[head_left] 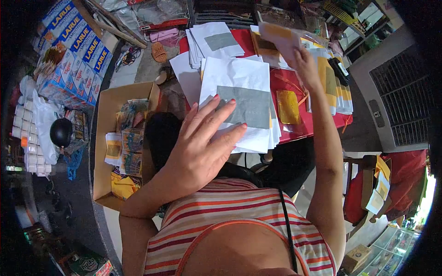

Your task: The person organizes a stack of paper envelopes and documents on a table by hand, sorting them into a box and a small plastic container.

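Note:
My left hand [202, 138] lies with fingers spread on the top sheet of a stack of white joss paper [239, 73], which bears a silver-grey rectangle. My right hand [305, 64] is raised over the far right of the red table, pinching a white joss paper sheet [280, 40] with a gold patch; motion blurs it slightly. Beyond the near stack lies another pile of grey-patched sheets [218, 39]. Right of the stack sits a packet of gold paper [288, 106]. Gold-patched sheets [328, 83] are piled below my right hand, partly hidden by the forearm.
A cardboard box [103, 152] holding paper bundles stands on the floor to the left. A dark phone-like object [339, 70] rests on the right-hand pile. Beer cartons [76, 41] are stacked at the far left. A grey vented panel [391, 92] borders the table's right side.

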A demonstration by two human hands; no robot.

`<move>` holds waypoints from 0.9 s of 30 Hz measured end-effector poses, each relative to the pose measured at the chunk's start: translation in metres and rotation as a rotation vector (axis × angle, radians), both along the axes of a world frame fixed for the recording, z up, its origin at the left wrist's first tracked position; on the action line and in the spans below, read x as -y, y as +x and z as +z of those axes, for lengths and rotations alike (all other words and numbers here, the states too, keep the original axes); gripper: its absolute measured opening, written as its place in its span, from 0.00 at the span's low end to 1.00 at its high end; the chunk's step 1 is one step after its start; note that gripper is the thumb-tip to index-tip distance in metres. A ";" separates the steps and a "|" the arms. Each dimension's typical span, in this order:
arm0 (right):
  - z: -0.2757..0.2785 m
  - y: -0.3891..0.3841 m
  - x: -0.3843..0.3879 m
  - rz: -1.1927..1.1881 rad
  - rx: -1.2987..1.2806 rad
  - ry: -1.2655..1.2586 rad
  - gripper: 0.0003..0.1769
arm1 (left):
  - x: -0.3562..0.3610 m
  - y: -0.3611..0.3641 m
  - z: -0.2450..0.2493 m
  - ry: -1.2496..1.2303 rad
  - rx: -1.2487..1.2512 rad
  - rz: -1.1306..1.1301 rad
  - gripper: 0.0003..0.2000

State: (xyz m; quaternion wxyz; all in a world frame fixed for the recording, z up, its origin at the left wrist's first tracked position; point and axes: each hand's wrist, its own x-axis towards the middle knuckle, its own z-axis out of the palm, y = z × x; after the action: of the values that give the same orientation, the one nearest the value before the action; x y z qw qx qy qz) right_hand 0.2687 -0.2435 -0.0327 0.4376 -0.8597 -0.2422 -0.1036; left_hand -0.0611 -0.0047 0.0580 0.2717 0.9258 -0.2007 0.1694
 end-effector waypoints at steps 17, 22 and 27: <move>0.122 -0.227 -0.035 0.313 0.414 -0.466 0.28 | 0.007 0.007 -0.025 -0.234 -0.048 0.022 0.33; 0.087 -0.262 -0.053 0.310 0.421 -0.704 0.32 | 0.006 0.020 -0.038 -1.131 0.024 0.006 0.31; 0.087 -0.263 -0.053 0.345 0.393 -0.695 0.34 | -0.086 0.124 -0.053 -0.252 0.062 0.298 0.21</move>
State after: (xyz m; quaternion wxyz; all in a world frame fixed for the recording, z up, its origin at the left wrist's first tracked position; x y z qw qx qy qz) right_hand 0.0053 -0.1901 0.0546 0.0789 -0.8668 -0.4816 -0.1029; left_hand 0.0632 0.0816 0.0055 0.3512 0.8983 -0.0468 0.2599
